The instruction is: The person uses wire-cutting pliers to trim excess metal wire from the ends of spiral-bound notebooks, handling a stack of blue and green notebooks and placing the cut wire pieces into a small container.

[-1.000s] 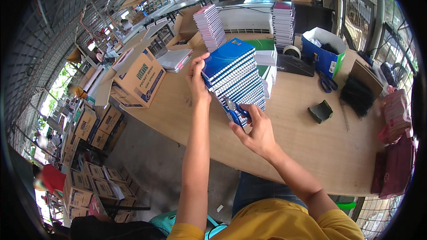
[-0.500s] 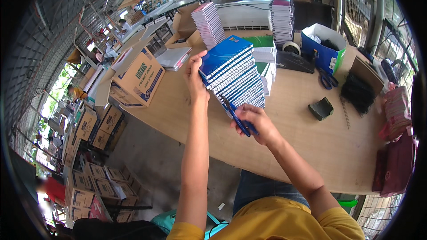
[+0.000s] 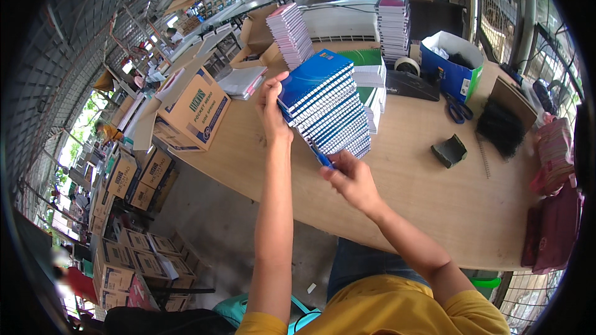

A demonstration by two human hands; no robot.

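A tall stack of blue spiral notebooks (image 3: 318,77) rises in front of me, its white coil edges facing my right side. My left hand (image 3: 273,107) is closed on the left edge of the upper notebooks, thumb near the top cover. In my right hand (image 3: 352,178) is a pair of blue-handled pliers (image 3: 323,157), its tip at the lower coil edges of the stack. My fingers hide most of its handles. Right behind the stack are green-covered notebooks (image 3: 363,58).
A cardboard box (image 3: 192,111) stands left on the wooden table (image 3: 397,205). To the right lie blue scissors (image 3: 458,110), a small dark open box (image 3: 448,151), black coils (image 3: 500,130) and a blue bin (image 3: 451,65). Notebook piles (image 3: 290,34) stand behind.
My right hand has turned and shifted slightly, and the pliers' handles now sit closer together inside it. My left hand and the stack stay nearly in place.
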